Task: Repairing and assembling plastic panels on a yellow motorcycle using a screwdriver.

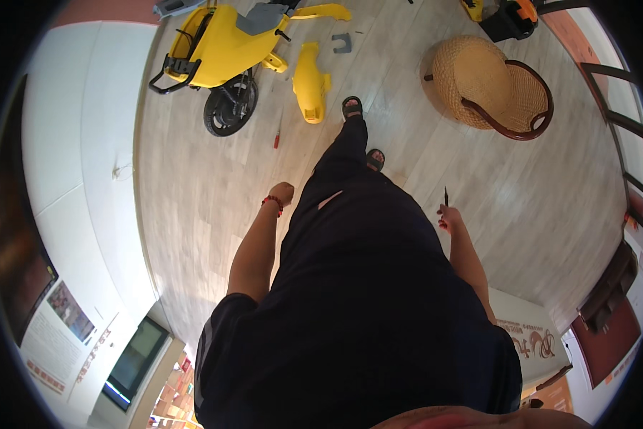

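Dark slim tool [446, 196] in the right hand [449, 217] points forward, upright in view.

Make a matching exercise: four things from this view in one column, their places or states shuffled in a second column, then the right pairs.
1. right hand
2. left hand
3. red screwdriver
4. wicker chair

A. lying on the wooden floor near the yellow scooter
B. holding a thin dark tool
C. standing at upper right
D. closed in a fist, red bracelet at the wrist

Pairs: 1-B, 2-D, 3-A, 4-C
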Action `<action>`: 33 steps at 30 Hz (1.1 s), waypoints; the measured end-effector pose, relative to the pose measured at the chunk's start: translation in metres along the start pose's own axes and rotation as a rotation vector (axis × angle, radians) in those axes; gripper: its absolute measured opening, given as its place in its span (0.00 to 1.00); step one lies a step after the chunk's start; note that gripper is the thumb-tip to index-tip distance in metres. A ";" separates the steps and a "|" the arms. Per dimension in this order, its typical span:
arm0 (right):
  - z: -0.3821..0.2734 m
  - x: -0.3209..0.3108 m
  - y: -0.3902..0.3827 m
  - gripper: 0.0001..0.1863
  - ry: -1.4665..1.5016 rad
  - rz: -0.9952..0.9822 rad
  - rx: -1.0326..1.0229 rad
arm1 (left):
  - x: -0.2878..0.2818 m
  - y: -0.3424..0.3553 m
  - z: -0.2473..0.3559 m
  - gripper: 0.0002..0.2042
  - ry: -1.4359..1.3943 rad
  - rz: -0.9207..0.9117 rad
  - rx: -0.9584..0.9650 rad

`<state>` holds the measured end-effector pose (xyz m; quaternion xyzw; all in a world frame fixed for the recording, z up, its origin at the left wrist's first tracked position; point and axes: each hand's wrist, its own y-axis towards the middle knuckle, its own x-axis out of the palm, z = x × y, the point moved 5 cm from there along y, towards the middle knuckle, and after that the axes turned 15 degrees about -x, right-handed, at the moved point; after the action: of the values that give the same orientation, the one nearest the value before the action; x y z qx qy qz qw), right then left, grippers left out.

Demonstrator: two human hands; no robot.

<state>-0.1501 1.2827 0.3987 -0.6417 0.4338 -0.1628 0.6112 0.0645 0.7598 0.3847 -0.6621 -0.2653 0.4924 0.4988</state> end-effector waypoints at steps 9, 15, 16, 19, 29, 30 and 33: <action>-0.123 -0.003 -0.003 0.19 0.067 0.034 -0.196 | -0.064 0.065 0.058 0.13 0.211 -0.074 0.124; -0.163 -0.013 0.013 0.18 0.091 0.040 -0.196 | -0.172 0.059 0.171 0.16 0.038 0.099 0.395; -0.157 -0.015 0.014 0.18 0.106 0.050 -0.175 | -0.199 0.034 0.199 0.17 -0.136 0.029 0.282; -0.163 -0.013 0.024 0.19 0.009 0.004 -0.129 | -0.227 0.024 0.207 0.18 -0.385 -0.035 0.102; -0.252 -0.080 0.081 0.17 -0.280 -0.212 -0.408 | -0.093 0.106 0.105 0.08 0.591 0.210 0.328; -0.262 -0.098 0.091 0.17 -0.271 -0.199 -0.404 | -0.089 0.101 0.101 0.09 0.250 0.079 0.132; -0.302 -0.140 0.131 0.16 -0.267 -0.167 -0.401 | -0.070 0.062 0.116 0.07 -0.446 -0.108 -0.373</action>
<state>-0.4997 1.2103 0.3825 -0.7995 0.3184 -0.0373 0.5079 -0.0768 0.7248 0.3523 -0.6025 -0.4892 0.5413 0.3234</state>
